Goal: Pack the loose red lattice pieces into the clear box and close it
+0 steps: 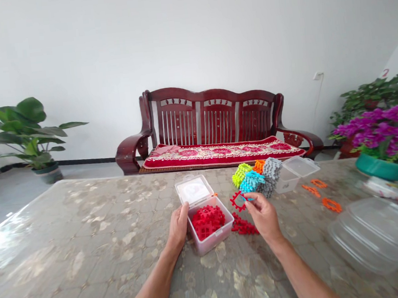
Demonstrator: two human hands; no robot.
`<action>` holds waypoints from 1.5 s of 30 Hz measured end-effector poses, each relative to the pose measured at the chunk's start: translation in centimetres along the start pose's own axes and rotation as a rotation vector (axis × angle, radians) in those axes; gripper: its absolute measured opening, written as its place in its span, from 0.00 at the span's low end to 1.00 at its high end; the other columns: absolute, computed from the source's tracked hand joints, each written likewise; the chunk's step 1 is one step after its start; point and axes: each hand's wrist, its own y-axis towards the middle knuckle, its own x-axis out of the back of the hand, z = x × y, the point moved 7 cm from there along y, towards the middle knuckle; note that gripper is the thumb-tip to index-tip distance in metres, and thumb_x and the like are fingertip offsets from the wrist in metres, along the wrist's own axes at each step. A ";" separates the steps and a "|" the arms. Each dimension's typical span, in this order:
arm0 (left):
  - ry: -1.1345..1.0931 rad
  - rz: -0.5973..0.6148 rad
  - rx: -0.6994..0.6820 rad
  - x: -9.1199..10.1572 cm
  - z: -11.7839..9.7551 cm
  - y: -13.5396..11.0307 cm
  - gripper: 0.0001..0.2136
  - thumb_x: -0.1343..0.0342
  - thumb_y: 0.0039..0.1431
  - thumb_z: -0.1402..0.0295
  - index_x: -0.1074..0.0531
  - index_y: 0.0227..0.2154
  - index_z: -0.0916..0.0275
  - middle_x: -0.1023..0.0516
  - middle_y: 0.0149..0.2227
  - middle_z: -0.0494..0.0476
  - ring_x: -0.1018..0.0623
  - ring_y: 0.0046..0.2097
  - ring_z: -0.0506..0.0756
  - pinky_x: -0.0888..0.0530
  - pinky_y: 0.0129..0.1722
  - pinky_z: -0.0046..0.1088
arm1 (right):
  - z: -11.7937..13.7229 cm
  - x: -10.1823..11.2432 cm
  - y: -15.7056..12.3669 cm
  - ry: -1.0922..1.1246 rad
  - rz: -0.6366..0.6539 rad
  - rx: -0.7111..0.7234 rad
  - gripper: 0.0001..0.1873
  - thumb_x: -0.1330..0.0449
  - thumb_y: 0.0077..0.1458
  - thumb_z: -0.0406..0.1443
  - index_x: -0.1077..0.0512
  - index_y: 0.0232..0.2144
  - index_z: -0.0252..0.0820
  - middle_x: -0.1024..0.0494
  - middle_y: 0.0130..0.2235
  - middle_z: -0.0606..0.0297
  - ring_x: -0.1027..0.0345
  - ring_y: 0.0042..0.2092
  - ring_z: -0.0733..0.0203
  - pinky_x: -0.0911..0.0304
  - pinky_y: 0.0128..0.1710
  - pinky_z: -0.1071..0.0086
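My left hand (179, 224) grips the left side of a clear plastic box (214, 241), its thumb at the rim and its other fingers hidden behind. Red toothed plastic pieces (206, 220) fill the box, and its hinged lid (194, 188) is flipped back. Between thumb and fingers, my right hand (265, 215) pinches a red toothed ring (237, 202), held up to the right of the box. A small bit of blue shows at those fingertips. Beneath the ring, more red pieces (243, 226) lie on the table, partly covered by my right hand.
Behind my right hand stand bundles of green pieces (241, 175), blue pieces (251, 181) and grey pieces (272, 174). A second open clear box (287, 182) adjoins them. Orange rings (331, 205) lie rightward, near large clear containers (381, 229) and a flower pot (382, 167).
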 end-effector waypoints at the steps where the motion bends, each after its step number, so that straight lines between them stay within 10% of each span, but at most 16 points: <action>1: -0.005 -0.001 -0.002 0.0 -0.1 0.0 0.27 0.53 0.57 0.44 0.25 0.25 0.65 0.22 0.23 0.55 0.25 0.30 0.59 0.30 0.32 0.31 | -0.6 0.2 0.1 -0.047 0.002 -0.010 0.14 0.42 0.52 0.41 0.24 0.39 0.41 0.20 0.38 0.59 0.28 0.34 0.59 0.31 0.39 0.63; 9: 0.027 0.009 -0.018 -0.1 0.0 0.0 0.27 0.55 0.59 0.45 0.25 0.26 0.65 0.20 0.26 0.56 0.24 0.32 0.60 0.30 0.35 0.33 | -3.7 0.8 -0.4 -0.312 0.083 -0.136 0.24 0.45 0.47 0.39 0.28 0.48 0.41 0.23 0.48 0.56 0.26 0.34 0.59 0.32 0.42 0.62; 25: 0.034 0.029 -0.026 -0.2 -0.4 0.1 0.28 0.56 0.59 0.47 0.22 0.30 0.67 0.17 0.31 0.59 0.22 0.39 0.64 0.27 0.43 0.38 | -2.3 0.0 -2.3 -0.511 0.694 -0.103 0.17 0.32 0.43 0.41 0.23 0.39 0.45 0.25 0.43 0.63 0.30 0.45 0.56 0.38 0.45 0.67; 35: 0.031 0.020 -0.023 0.0 -0.8 -0.2 0.27 0.56 0.59 0.46 0.23 0.27 0.66 0.18 0.29 0.59 0.22 0.36 0.63 0.29 0.40 0.35 | -2.4 -0.5 -2.5 -0.489 0.557 -0.089 0.11 0.36 0.45 0.34 0.26 0.36 0.45 0.22 0.36 0.66 0.29 0.36 0.58 0.39 0.34 0.69; 45: 0.057 0.003 -0.019 0.0 0.0 0.2 0.27 0.57 0.58 0.46 0.25 0.25 0.65 0.19 0.28 0.58 0.23 0.35 0.62 0.29 0.39 0.35 | -1.4 0.3 -1.4 -0.336 0.254 -0.010 0.10 0.44 0.55 0.41 0.26 0.35 0.45 0.20 0.38 0.61 0.27 0.41 0.53 0.34 0.43 0.62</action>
